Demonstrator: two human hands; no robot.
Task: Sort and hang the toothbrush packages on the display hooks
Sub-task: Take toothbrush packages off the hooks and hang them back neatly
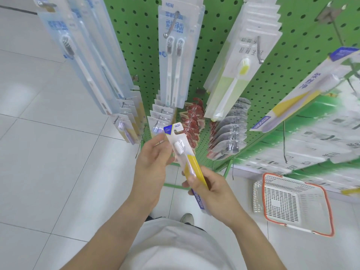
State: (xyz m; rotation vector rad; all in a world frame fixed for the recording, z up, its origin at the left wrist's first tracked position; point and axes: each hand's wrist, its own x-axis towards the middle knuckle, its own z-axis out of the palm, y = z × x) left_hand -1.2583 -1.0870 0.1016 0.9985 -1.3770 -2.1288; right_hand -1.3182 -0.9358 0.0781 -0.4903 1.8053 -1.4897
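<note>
Two hands hold one yellow toothbrush package (187,160) in front of the green pegboard (218,71), so the step in hand looks like sorting: reading the pack and choosing its hook before hanging. The left hand (153,162) pinches the upper edge of the pack just below its blue header, fingers curled round it; the right hand (210,190) grips the lower part, thumb across the yellow card. The pack stands tilted between them, hang-hole uppermost, well short of any hook. A matching yellow-and-blue pack (303,92) hangs at the upper right, so the next move probably calls for lifting the pack that way and threading its hole over that hook's tip. A white basket (292,199) with orange rim sits on the floor to the right
</note>
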